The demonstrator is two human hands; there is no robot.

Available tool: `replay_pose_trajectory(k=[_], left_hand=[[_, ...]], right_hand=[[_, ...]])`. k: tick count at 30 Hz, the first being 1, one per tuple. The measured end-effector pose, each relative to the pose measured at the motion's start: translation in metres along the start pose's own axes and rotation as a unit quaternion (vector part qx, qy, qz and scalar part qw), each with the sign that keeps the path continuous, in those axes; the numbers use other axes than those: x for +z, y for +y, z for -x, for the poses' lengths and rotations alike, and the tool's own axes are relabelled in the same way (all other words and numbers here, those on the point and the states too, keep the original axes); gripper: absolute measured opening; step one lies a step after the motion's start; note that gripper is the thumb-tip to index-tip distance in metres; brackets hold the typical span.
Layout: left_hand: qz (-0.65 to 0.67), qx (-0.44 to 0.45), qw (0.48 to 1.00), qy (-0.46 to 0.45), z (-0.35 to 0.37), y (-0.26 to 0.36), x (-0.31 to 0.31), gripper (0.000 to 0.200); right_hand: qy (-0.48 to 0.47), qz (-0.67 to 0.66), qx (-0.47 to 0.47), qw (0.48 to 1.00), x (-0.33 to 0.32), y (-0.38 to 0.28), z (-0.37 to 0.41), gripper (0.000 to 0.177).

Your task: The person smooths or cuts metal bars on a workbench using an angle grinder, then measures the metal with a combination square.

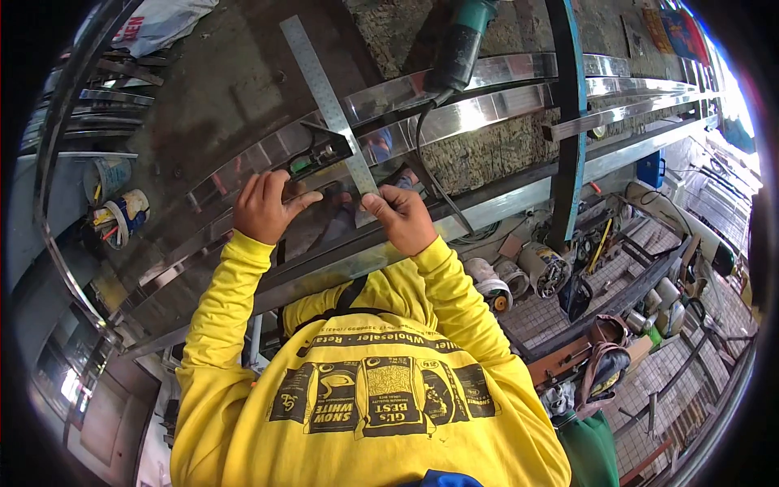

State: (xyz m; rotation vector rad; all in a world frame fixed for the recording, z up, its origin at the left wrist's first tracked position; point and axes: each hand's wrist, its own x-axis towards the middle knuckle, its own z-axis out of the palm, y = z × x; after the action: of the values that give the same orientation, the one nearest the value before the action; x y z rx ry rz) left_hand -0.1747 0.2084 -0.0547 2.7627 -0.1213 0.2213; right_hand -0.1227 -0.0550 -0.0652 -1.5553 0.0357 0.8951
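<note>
A long steel ruler (324,89) lies slanted across shiny stainless steel tubes (503,105) on the workbench. My right hand (403,217) pinches the ruler's near end between thumb and fingers. My left hand (264,207) rests on the polished steel sheet (219,174) to the ruler's left, fingers apart and thumb stretched toward the ruler, holding nothing. A small black block (324,150) sits against the ruler between my hands. My yellow sleeves and printed shirt fill the bottom of the view.
A teal angle grinder (462,36) lies on the tubes beyond the ruler, its cable trailing toward my right hand. A dark curved bar (570,122) crosses the tubes at right. Paint tubs (118,213) stand at left. Motors, tools and sandals (604,353) clutter the tiled floor at right.
</note>
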Motion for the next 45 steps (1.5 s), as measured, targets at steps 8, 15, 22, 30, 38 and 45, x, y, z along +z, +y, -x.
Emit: replay_pose_trajectory(k=[8,15,22,30,38,45], left_hand=[[0.019,0.033,0.999,0.025,-0.032,0.041,-0.003,0.058],[0.06,0.043,0.996,-0.042,-0.043,0.045,0.025,0.059],[0.06,0.041,0.997,-0.023,-0.041,0.044,0.029,0.061],[0.07,0.041,0.997,-0.018,-0.041,0.045,0.029,0.061],[0.052,0.033,0.998,-0.03,-0.04,0.044,0.029,0.058],[0.052,0.035,0.998,-0.025,-0.04,0.043,0.03,0.056]], right_hand=[[0.036,-0.001,0.004,0.999,0.004,0.003,0.003,0.033],[0.06,-0.005,0.026,0.998,-0.004,-0.006,0.005,0.035],[0.052,0.073,0.075,0.993,-0.019,-0.017,0.011,0.038],[0.159,0.308,-0.103,0.932,-0.047,-0.005,0.035,0.008],[0.066,0.02,0.082,0.994,-0.051,-0.018,0.034,0.022],[0.058,-0.156,0.098,0.981,-0.051,-0.035,0.025,0.02]])
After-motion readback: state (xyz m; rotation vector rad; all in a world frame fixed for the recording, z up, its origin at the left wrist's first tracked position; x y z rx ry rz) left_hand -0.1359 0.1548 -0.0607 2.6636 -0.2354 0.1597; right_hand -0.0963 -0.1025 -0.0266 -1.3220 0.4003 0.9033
